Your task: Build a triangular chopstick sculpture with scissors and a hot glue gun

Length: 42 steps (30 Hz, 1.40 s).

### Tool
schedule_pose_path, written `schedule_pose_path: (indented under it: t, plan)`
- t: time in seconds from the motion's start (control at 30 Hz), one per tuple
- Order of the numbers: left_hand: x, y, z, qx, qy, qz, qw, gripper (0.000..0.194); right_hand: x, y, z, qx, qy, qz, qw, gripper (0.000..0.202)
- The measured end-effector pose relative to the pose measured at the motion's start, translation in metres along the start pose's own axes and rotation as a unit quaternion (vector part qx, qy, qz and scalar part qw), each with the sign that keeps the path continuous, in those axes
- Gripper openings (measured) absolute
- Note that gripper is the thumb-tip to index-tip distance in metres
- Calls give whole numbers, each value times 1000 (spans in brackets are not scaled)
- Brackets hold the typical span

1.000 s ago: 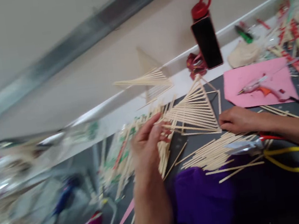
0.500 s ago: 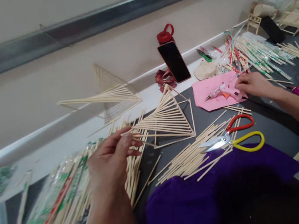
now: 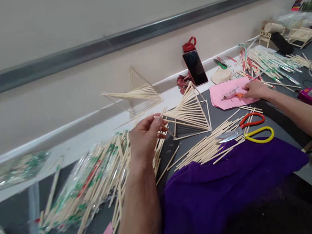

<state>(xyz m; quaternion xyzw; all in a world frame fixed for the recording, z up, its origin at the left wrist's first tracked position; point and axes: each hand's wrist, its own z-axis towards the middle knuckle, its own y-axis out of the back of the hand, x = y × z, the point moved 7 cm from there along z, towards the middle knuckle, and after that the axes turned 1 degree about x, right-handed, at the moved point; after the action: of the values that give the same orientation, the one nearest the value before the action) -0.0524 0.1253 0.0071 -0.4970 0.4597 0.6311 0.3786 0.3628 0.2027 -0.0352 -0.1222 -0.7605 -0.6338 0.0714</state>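
Left hand (image 3: 145, 138) pinches the stick frame (image 3: 189, 115), apparently steadying it; right hand (image 3: 257, 91) half-curls at the glue gun (image 3: 231, 93) (grip unclear) on presumably protective pink paper (image 3: 224, 105).

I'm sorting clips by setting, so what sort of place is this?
Probably a craft workspace: there's a glue gun, scissors lying across loose wooden sticks, and a twisted frame built from similar sticks.

Left hand (image 3: 146, 136) holds a stick frame (image 3: 192, 113); right hand (image 3: 256, 90) at the glue gun (image 3: 231, 93) on pink paper (image 3: 225, 105)
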Motion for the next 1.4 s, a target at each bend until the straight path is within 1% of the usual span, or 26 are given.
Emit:
schedule_pose_path:
  t: [0.13,0.23,0.37,0.47,0.53,0.63,0.73,0.9,1.03,1.1,1.2,1.3,1.4]
  plan:
    - [0,-4,0,25,-10,4,1000,41,-3,16,-16,-16,-32,113,993,20]
    - [0,-6,2,31,-14,2,999,40,-1,20,-31,-9,-42,245,969,12]
    - [4,-6,5,28,-10,-19,999,37,4,20,-41,-13,-16,412,911,12]
    - [6,-5,6,24,-10,-30,999,34,11,19,-41,3,9,519,855,11]
    - [7,-4,7,22,-12,-37,999,34,20,18,-41,22,27,576,817,14]
    - [9,-2,8,19,-10,-44,999,34,34,20,-41,49,58,637,767,18]
    - [10,-1,10,19,-9,-44,999,33,46,21,-39,74,88,675,729,22]
    - [9,1,9,20,-9,-36,999,34,61,15,-31,120,122,708,685,29]
    - [9,2,5,10,16,-15,1000,38,70,10,-27,147,141,734,648,36]
    - [9,2,4,9,25,8,1000,41,73,10,-25,146,151,740,639,36]
    - [8,2,2,4,26,32,999,43,73,8,-20,147,147,741,638,32]
    - [9,4,0,-8,28,36,999,42,69,6,-17,152,131,735,647,28]
    - [7,4,-4,-15,27,36,999,39,66,7,-17,143,121,724,665,30]
